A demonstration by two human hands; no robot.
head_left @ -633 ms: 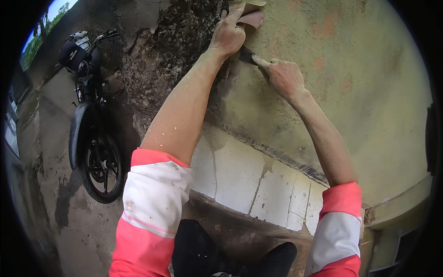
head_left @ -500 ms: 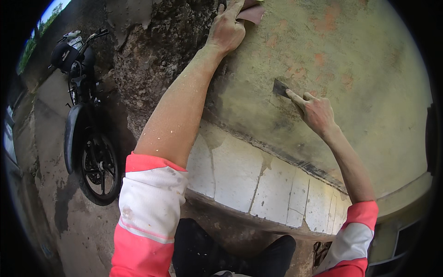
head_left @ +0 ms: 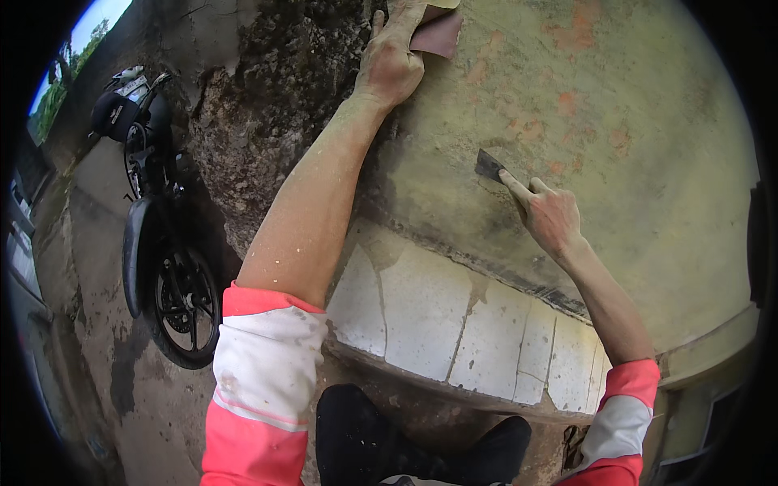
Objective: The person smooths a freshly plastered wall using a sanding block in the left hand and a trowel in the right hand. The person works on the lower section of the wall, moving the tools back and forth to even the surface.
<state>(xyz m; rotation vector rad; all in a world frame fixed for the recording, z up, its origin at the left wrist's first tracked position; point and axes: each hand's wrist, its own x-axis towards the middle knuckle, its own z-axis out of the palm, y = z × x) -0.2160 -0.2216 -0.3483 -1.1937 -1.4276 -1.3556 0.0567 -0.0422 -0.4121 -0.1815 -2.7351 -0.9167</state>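
At the top of the view my left hand [head_left: 391,65] is closed on a folded, brownish-pink sheet of sandpaper [head_left: 438,36], up against the wall's left edge; its fingertips are partly out of sight. Lower and to the right, my right hand [head_left: 552,217] grips a putty knife [head_left: 489,165], the index finger stretched along it. The dark, wide blade points up and left and lies at the wall surface. Both face a yellow-green painted wall [head_left: 648,170] with worn orange patches [head_left: 525,130] and dark stains.
A white tiled ledge [head_left: 421,316] with cracked tiles runs along the wall's foot. Rough dark stone [head_left: 243,138] borders the wall at left. Farther left, a black motorcycle [head_left: 174,300] stands on concrete ground [head_left: 105,235]. My dark-clad knees [head_left: 356,429] are below the ledge.
My right hand and the putty knife have shifted slightly down and left in the picture. My left hand still holds the sandpaper. The whole view has tilted a little.
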